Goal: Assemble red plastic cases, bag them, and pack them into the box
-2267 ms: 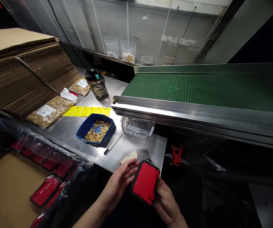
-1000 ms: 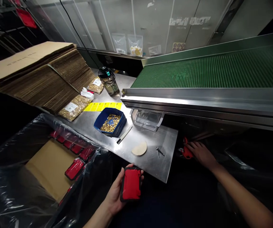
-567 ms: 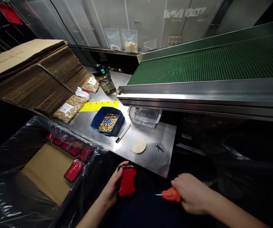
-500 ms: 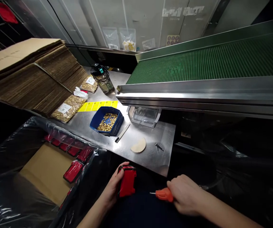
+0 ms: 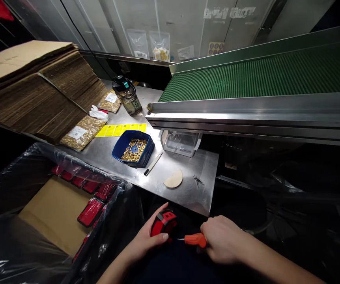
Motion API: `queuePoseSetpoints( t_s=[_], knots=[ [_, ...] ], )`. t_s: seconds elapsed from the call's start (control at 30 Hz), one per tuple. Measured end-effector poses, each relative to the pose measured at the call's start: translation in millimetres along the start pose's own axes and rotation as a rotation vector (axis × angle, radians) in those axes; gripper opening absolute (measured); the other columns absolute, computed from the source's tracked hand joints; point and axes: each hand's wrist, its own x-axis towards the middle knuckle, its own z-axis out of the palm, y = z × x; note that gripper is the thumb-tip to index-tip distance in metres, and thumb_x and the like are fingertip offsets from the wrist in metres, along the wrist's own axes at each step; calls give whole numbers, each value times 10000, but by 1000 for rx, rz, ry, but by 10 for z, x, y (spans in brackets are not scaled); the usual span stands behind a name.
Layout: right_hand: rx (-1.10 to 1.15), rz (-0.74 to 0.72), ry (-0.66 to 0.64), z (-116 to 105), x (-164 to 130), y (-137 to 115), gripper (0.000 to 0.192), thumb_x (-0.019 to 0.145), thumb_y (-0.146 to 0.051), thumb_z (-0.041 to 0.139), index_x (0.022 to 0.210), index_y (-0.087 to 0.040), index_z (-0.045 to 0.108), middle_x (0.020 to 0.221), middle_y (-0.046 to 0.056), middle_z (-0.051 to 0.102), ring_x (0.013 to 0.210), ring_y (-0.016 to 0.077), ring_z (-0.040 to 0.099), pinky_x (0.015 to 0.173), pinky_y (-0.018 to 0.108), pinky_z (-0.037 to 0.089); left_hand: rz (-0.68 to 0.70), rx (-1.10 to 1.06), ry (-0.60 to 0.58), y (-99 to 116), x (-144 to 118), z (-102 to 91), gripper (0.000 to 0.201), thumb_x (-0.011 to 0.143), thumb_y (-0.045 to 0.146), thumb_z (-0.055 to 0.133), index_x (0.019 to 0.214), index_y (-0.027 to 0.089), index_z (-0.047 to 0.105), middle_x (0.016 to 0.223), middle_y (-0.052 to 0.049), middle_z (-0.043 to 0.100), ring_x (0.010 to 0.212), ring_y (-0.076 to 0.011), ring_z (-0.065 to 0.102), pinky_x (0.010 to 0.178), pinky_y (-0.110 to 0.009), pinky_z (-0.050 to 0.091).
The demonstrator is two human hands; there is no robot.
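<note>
My left hand (image 5: 150,236) is closed round a red and black plastic casing (image 5: 164,223), its thumb on the near side and one finger stretched along the far side. My right hand (image 5: 221,239) grips an orange-handled tool (image 5: 195,240) with a short, thin metal tip. That tip points left at the casing, with a small gap between them. Whether it is a blade or a driver, I cannot tell. Both hands are low, in front of the metal table (image 5: 198,197). Left of them, red and black casings (image 5: 90,212) line the side of a plastic-lined box (image 5: 51,213).
On the table are a blue bin (image 5: 146,156) of small brass-coloured parts, a marker (image 5: 153,164), a pale disc (image 5: 173,179), a small metal piece (image 5: 198,180), a clear tray (image 5: 180,144) and a bottle (image 5: 128,96). A green conveyor (image 5: 247,75) and stacked cardboard (image 5: 40,94) stand behind.
My left hand has turned the casing, showing another side of it, and shifted slightly right. My right hand has moved left with the orange-handled tool, narrowing the gap.
</note>
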Motion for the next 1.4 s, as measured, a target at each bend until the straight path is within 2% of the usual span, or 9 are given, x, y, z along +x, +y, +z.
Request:
queuePoseSetpoints(
  t_s=[0.1,0.3,0.43,0.53,0.7,0.83,0.97,1.13,1.4],
  knots=[
    [46,46,-26,-152,-155,177,233,793,-425,705,796,-203,776,779,105,785,711,294,754,532,296,353,77,362,5,150,-23,57,1064,775,299,866,1630,331,234,1604,-109,448,1473,-349,418,1268,-524,241],
    [-29,91,8,-485,-283,310,172,771,-360,704,747,-207,777,725,87,765,641,255,713,494,295,289,252,1037,-186,294,183,215,972,760,37,626,1619,309,260,1582,-118,490,1387,-465,447,1172,-642,310],
    [-110,74,-7,-650,-225,161,250,797,-385,700,788,-157,801,730,130,767,647,287,725,489,310,316,240,967,-287,326,253,207,993,730,83,698,1612,310,302,1579,-117,496,1376,-477,473,1180,-655,306],
    [-68,79,-37,-651,-289,133,236,771,-395,721,734,-171,784,674,106,747,609,273,715,472,300,312,114,636,-143,309,203,86,1093,722,198,828,1625,373,238,1517,-105,557,1349,-402,540,1191,-574,354],
    [10,112,-18,-292,-484,231,144,730,-224,676,849,-179,743,802,89,759,746,297,730,633,349,453,-87,-162,31,142,148,63,791,871,573,692,1540,261,408,1354,-171,675,1195,-400,669,1066,-544,480],
    [-44,144,315,65,-482,662,474,649,-95,705,1106,-217,697,1180,98,695,1068,310,654,918,416,484,-102,-417,194,107,295,325,784,906,568,654,1561,265,349,1339,-165,688,1145,-357,701,933,-439,568],
    [-286,304,627,250,-154,1432,560,882,-62,597,1389,-298,585,1204,83,645,1004,233,637,793,320,501,-11,-213,256,151,641,527,784,854,549,734,1513,240,445,1236,-135,726,985,-308,723,796,-388,598],
    [-293,430,682,309,517,2261,496,954,-47,574,1414,-233,559,1225,79,650,854,176,661,643,265,513,78,29,307,119,1014,547,735,794,596,773,1380,221,533,1183,-116,732,964,-310,724,825,-418,607],
    [-29,784,863,762,1079,2542,335,1027,-244,624,1349,-174,569,1207,80,650,903,180,686,734,326,616,176,810,354,242,1074,440,478,992,585,494,1336,257,547,1149,-85,746,1083,-312,692,981,-446,513]
  ],
)
